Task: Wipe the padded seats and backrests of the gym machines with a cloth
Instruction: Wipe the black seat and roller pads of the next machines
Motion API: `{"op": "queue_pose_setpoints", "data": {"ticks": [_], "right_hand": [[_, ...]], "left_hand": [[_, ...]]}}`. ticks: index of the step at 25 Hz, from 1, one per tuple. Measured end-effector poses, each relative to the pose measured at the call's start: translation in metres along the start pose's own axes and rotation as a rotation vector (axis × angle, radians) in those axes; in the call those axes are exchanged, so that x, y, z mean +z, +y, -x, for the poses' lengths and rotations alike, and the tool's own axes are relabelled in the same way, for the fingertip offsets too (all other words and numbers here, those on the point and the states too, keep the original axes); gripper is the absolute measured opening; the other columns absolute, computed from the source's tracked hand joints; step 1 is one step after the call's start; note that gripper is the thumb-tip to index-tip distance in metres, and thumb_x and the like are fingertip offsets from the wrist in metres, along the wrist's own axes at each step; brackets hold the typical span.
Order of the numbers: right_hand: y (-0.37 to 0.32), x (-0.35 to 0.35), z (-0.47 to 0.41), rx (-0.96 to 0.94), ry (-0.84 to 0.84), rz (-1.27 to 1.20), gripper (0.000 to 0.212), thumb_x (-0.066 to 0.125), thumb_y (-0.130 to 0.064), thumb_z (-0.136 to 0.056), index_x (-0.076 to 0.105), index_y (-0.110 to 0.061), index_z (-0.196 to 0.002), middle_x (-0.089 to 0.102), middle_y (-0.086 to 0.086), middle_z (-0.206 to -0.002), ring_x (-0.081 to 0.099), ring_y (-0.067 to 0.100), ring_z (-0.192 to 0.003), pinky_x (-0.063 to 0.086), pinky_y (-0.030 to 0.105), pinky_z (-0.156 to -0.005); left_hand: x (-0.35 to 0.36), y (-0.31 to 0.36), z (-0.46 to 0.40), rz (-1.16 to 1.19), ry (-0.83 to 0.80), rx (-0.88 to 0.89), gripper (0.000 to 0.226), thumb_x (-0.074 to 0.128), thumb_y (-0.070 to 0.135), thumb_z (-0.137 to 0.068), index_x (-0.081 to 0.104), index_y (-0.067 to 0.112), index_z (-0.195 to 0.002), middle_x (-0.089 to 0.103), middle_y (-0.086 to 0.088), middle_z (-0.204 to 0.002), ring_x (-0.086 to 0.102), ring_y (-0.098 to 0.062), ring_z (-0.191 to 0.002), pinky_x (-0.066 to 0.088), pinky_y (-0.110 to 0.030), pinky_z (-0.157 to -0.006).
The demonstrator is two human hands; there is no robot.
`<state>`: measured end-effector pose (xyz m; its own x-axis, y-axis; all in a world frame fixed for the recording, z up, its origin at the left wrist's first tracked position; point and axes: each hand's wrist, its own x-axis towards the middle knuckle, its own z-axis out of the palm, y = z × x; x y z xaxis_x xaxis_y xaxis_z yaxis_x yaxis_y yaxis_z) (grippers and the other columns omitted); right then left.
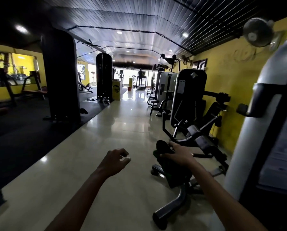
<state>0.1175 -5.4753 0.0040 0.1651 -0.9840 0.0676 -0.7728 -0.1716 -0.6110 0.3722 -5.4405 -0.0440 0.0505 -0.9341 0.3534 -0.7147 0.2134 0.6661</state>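
My right hand (pixel 179 154) grips a dark green cloth (pixel 169 169) that hangs down from my fingers, low and right of centre. My left hand (pixel 116 160) floats over the pale floor with fingers curled and apart, holding nothing. Just beyond the cloth stands a black gym machine (pixel 189 100) with a tall upright panel and a tilted padded seat (pixel 204 142) to the right of my right hand. A low metal frame leg (pixel 171 207) of a machine lies under my right forearm.
More machines (pixel 166 87) line the yellow right wall. A large white machine housing (pixel 264 114) stands close at the right edge. Black columns (pixel 61 75) and dark rubber matting (pixel 22 139) fill the left. A glossy tiled aisle (pixel 122 124) runs ahead toward a person on a treadmill (pixel 140 77).
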Motion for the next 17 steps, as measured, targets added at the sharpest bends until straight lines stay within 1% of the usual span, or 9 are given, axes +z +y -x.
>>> {"op": "queue_pose_setpoints", "data": {"ticks": [3, 6, 8, 9, 11, 13, 15, 17], "right_hand": [[-0.018, 0.03, -0.069, 0.002, 0.008, -0.006, 0.061, 0.07, -0.042, -0.081, 0.049, -0.015, -0.13, 0.058, 0.011, -0.125, 0.055, 0.025, -0.113, 0.042, 0.03, -0.089], [-0.037, 0.058, -0.131, -0.006, 0.058, -0.026, 0.059, 0.068, -0.049, -0.081, 0.052, -0.013, -0.125, 0.06, 0.01, -0.122, 0.056, 0.024, -0.109, 0.042, 0.029, -0.085], [-0.051, 0.076, -0.174, 0.047, 0.065, -0.042, 0.062, 0.067, -0.05, -0.081, 0.052, -0.011, -0.127, 0.06, 0.009, -0.12, 0.057, 0.022, -0.107, 0.04, 0.027, -0.081], [-0.055, 0.083, -0.195, 0.065, 0.071, -0.058, 0.065, 0.068, -0.051, -0.079, 0.052, -0.011, -0.128, 0.061, 0.008, -0.121, 0.057, 0.021, -0.107, 0.042, 0.027, -0.082], [-0.061, 0.094, -0.238, 0.086, 0.08, -0.082, 0.072, 0.068, -0.057, -0.076, 0.051, -0.014, -0.131, 0.061, 0.008, -0.123, 0.059, 0.02, -0.107, 0.047, 0.031, -0.088], [-0.062, 0.099, -0.277, 0.126, 0.095, -0.085, 0.077, 0.068, -0.059, -0.074, 0.049, -0.017, -0.135, 0.059, 0.007, -0.128, 0.058, 0.021, -0.111, 0.047, 0.033, -0.091], [-0.063, 0.105, -0.311, 0.15, 0.103, -0.1, 0.072, 0.068, -0.055, -0.077, 0.048, -0.019, -0.137, 0.059, 0.004, -0.128, 0.057, 0.021, -0.113, 0.044, 0.029, -0.088], [-0.06, 0.111, -0.354, 0.158, 0.113, -0.103, 0.057, 0.068, -0.051, -0.079, 0.057, -0.023, -0.128, 0.064, 0.0, -0.119, 0.06, 0.017, -0.103, 0.046, 0.029, -0.086]], "left_hand": [[-0.004, -0.049, -0.059, 0.006, 0.03, 0.014, 0.023, 0.07, 0.024, -0.085, 0.068, 0.011, -0.104, 0.067, 0.001, -0.102, 0.061, -0.01, -0.092, 0.036, -0.006, -0.063], [-0.01, -0.096, -0.112, 0.056, 0.04, 0.027, 0.029, 0.069, 0.021, -0.085, 0.066, 0.008, -0.111, 0.068, -0.003, -0.107, 0.062, -0.012, -0.1, 0.036, -0.01, -0.074], [-0.014, -0.13, -0.154, 0.071, 0.015, 0.017, 0.032, 0.069, 0.02, -0.085, 0.065, 0.008, -0.114, 0.067, -0.005, -0.109, 0.061, -0.013, -0.104, 0.036, -0.011, -0.076], [-0.017, -0.144, -0.178, 0.079, -0.01, 0.022, 0.033, 0.069, 0.019, -0.085, 0.064, 0.008, -0.115, 0.067, -0.005, -0.11, 0.061, -0.013, -0.105, 0.038, -0.013, -0.077], [-0.02, -0.167, -0.229, 0.097, -0.029, 0.047, 0.033, 0.069, 0.019, -0.085, 0.064, 0.008, -0.116, 0.067, -0.006, -0.111, 0.061, -0.014, -0.107, 0.041, -0.016, -0.082], [-0.015, -0.184, -0.273, 0.118, -0.05, 0.068, 0.033, 0.069, 0.018, -0.085, 0.064, 0.007, -0.116, 0.066, -0.006, -0.112, 0.06, -0.015, -0.109, 0.043, -0.02, -0.085], [-0.005, -0.198, -0.31, 0.128, -0.106, 0.097, 0.034, 0.067, 0.018, -0.086, 0.062, 0.008, -0.118, 0.065, -0.007, -0.117, 0.059, -0.016, -0.113, 0.044, -0.021, -0.088], [0.01, -0.217, -0.356, 0.129, -0.142, 0.123, 0.035, 0.066, 0.019, -0.087, 0.061, 0.008, -0.121, 0.063, -0.007, -0.121, 0.057, -0.015, -0.116, 0.044, -0.022, -0.09]]}}
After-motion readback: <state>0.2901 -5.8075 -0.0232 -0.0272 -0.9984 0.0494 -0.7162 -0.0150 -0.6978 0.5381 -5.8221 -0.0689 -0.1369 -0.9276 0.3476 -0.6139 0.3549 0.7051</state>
